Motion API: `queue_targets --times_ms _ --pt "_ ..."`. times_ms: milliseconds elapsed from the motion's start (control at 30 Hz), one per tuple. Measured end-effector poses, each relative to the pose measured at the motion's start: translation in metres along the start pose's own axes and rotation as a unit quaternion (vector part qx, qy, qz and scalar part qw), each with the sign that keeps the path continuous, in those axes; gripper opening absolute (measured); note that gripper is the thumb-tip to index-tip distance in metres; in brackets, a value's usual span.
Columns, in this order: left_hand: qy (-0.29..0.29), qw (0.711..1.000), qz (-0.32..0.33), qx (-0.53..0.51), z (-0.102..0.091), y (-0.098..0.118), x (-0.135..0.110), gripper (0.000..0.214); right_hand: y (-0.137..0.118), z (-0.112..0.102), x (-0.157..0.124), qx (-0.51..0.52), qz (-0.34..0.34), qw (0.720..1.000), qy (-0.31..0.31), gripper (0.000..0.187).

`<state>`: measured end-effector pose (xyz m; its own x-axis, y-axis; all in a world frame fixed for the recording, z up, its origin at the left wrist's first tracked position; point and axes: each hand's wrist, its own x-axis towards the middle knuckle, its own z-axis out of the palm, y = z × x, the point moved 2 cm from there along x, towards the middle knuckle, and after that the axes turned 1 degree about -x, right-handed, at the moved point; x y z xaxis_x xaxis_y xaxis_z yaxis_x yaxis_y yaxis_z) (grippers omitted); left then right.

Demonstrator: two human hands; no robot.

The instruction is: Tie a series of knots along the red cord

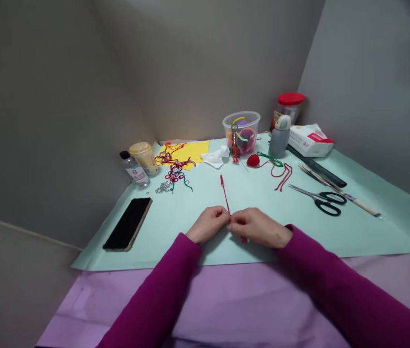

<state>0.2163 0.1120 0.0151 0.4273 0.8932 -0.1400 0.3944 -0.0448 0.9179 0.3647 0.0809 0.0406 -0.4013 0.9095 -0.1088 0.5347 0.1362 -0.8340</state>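
Observation:
My left hand (208,224) and my right hand (257,227) meet at the middle of the pale green sheet (190,227), fingertips pinched together. Between them they grip the near end of a red cord (224,193). The cord runs straight away from me across the sheet. A short red piece shows under my right hand. Both arms wear magenta sleeves.
A black phone (128,224) lies at the left. Behind it stand a small bottle (135,169) and a lidded cup (144,157), next to tangled cords (174,166) on yellow paper. Black scissors (319,199), sticks, a tissue pack (309,139), a grey bottle (279,136), a clear tub (241,129) and a red-lidded jar (289,106) sit right.

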Motion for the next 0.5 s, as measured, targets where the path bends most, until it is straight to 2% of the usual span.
queue_targets --times_ms 33,100,167,233,300,367,500 --pt "0.0 1.0 -0.002 0.001 0.0 0.0 0.0 0.021 0.001 -0.006 0.001 0.022 0.022 0.999 0.011 0.019" --pt "-0.006 1.0 -0.004 -0.002 0.0 0.0 -0.001 0.021 0.005 -0.017 0.003 0.065 0.052 0.994 0.075 0.017" --pt "-0.011 1.0 0.0 -0.008 0.0 -0.001 -0.001 0.022 0.009 -0.019 0.006 0.126 0.07 0.982 0.119 0.011" --pt "-0.014 1.0 0.009 -0.009 0.0 -0.002 -0.001 0.022 0.014 -0.011 0.01 0.198 0.091 0.972 0.089 0.009" --pt "-0.018 1.0 0.018 -0.005 -0.001 -0.004 0.0 0.022 0.017 0.0 0.013 0.258 0.108 0.96 0.024 0.01" --pt "-0.022 1.0 0.021 -0.001 -0.001 -0.004 0.001 0.021 0.019 0.007 0.015 0.284 0.113 0.952 -0.015 0.008" --pt "-0.017 0.999 0.02 0.022 -0.003 -0.005 0.001 0.019 0.019 0.007 0.015 0.239 0.124 0.963 0.0 0.004"
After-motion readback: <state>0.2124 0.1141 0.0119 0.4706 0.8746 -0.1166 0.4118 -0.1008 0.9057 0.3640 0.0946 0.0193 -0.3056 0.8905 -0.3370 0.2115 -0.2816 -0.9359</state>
